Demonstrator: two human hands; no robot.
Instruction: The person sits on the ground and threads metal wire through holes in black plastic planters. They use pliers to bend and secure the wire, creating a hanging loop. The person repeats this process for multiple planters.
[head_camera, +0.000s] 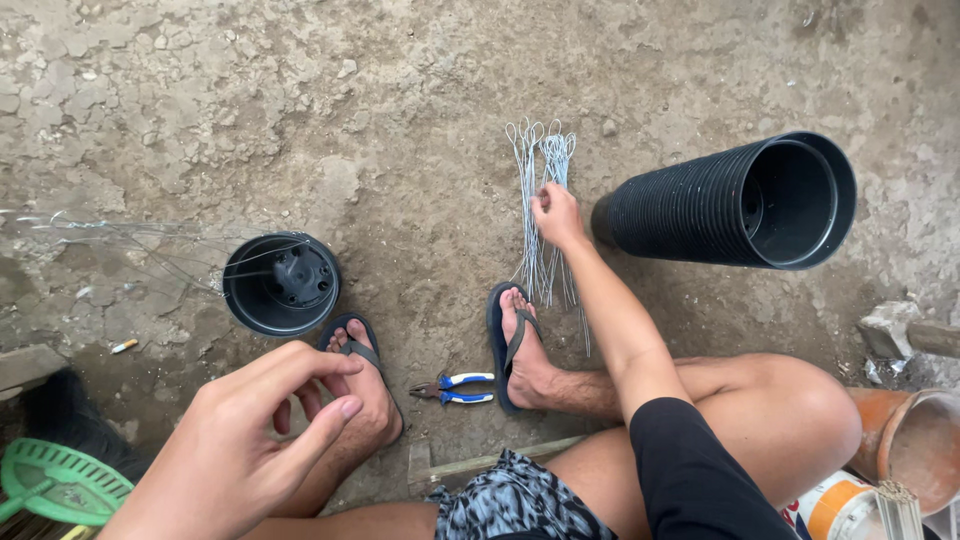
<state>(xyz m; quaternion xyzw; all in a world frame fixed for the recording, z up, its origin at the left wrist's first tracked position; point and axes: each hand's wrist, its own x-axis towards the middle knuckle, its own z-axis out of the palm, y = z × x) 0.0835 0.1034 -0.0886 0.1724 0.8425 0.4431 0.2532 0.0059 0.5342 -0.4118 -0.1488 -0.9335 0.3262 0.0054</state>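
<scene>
So the left hand (255, 440) is up close to the camera, hovering over the person's left knee. It's holding nothing: thumb and forefinger tips nearly pinched together, the other fingers loosely curled. Just below it to the left there's a green plastic thing with slots (55, 485), half out of frame. Right past its fingertips is the left foot in a dark flip-flop (360, 345), and just beyond that stands a single black plastic pot (281, 283), mouth up, with thin wire hooked over its rim. More tangled wire (110, 240) lies on the dirt floor further left of it.

Between the two feet, a bit to the right of the left hand, sit blue-handled pliers (452, 388) on the ground, untouched.

The right hand (556, 214) is stretched out further away, past the right foot, fingers pinched on the bundle of looped wire ties (538, 190). That bundle lies on the ground under and just beyond the hand, loops pointing away from the person, the straight ends trailing back toward the right flip-flop.

Right beside that hand on its right lies a long stack of nested black pots (735, 205) on its side, open end facing right. An orange clay pot (915, 445) is at the near right edge.
</scene>
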